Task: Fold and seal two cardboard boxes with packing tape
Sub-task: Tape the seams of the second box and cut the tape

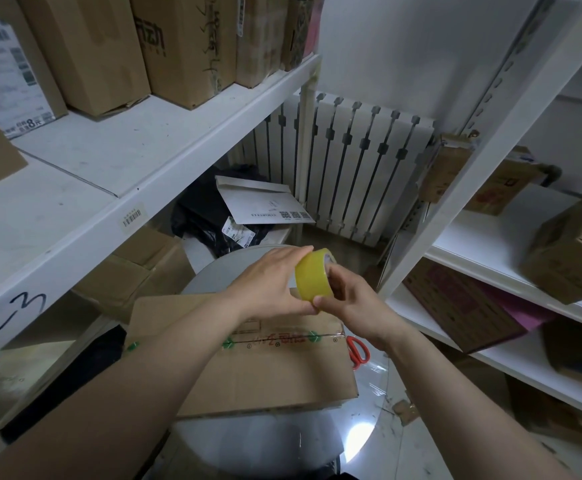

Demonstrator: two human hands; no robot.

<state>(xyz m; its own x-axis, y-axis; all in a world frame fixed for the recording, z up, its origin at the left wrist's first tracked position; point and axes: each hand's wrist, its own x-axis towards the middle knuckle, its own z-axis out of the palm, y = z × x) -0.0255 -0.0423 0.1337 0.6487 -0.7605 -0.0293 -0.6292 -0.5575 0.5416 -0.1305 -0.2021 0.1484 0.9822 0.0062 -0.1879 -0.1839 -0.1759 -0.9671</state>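
A yellow roll of packing tape (312, 276) is held up above the table between both hands. My left hand (271, 281) grips the roll from the left, fingers over its top. My right hand (351, 296) holds it from the right, thumb pressed on the roll's lower face. Below them a cardboard box (272, 368) lies on the round grey table (282, 445), with red print and green dots along a strip of clear tape on its top.
Red-handled scissors (358, 351) lie on the table right of the box. White shelves (137, 188) with cartons stand at left, another shelf unit (490, 244) with boxes at right. A white radiator (345, 168) is behind the table; a black bag and an envelope lie below.
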